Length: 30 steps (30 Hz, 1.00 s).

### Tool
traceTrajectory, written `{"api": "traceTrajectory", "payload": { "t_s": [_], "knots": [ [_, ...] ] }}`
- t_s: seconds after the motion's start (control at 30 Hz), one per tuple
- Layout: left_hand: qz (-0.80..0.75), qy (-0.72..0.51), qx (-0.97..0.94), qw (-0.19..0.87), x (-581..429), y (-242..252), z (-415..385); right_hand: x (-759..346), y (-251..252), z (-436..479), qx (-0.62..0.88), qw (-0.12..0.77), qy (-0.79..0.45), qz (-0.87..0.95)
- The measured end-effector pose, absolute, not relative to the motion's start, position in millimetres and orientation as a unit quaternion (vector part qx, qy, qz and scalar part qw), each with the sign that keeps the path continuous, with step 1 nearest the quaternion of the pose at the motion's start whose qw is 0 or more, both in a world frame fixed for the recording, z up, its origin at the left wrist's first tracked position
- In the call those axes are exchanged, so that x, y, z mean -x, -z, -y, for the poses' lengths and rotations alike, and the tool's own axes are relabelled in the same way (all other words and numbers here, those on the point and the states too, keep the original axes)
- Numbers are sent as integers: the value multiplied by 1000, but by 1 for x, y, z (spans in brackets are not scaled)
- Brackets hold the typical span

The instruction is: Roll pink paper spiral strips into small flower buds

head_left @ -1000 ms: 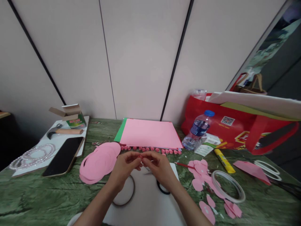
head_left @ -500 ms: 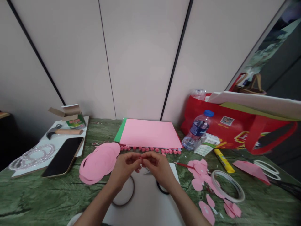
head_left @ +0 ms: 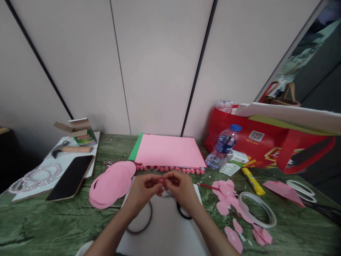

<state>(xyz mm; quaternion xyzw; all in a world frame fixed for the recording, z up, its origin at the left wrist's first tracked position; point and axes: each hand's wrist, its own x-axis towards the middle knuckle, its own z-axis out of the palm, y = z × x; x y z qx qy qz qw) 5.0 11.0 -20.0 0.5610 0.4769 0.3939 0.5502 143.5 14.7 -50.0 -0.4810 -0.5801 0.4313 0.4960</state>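
Note:
My left hand point(head_left: 142, 193) and my right hand point(head_left: 181, 188) meet above a white sheet point(head_left: 165, 227) at the table's near edge. Their fingertips pinch a tiny pink rolled paper piece point(head_left: 162, 180) between them. A row of small pink paper rolls point(head_left: 170, 168) lies just beyond my fingers, along the front edge of a stack of pink paper point(head_left: 167, 151). A pile of pink paper discs point(head_left: 112, 183) lies left of my left hand. Dark rings point(head_left: 140, 222) lie on the white sheet under my wrists.
Pink petal cut-outs point(head_left: 226, 195) and a tape roll point(head_left: 257, 209) lie to the right, with a yellow glue stick point(head_left: 253, 180), a water bottle point(head_left: 222, 147) and a red bag point(head_left: 269, 145). On the left are a phone point(head_left: 71, 177), beads point(head_left: 34, 176), a hammer point(head_left: 70, 150) and a small box point(head_left: 80, 131).
Both hands stayed together at the same spot, with small finger movements on the pink piece. The view shifted slightly.

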Motion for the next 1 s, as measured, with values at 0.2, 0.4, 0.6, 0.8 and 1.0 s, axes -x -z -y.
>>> {"api": "traceTrajectory", "payload": {
  "t_s": [0.2,0.4,0.6,0.8,1.0],
  "knots": [
    [-477,-402,-569,536,-9,22,-10,-144,46,-13,496,493,-392,598],
    [-483,-408,-569,527,-9,24,-11,-146,48,-14,496,493,-393,597],
    [-473,-429,-491,593,-5,21,-13,-148,46,-15,429,505,-425,616],
    [-462,-412,-469,630,-4,21,-12,-144,40,-9,431,501,-308,685],
    [-475,-384,-510,605,-3,23,-14,-161,43,-19,447,461,-208,738]
  ]
}}
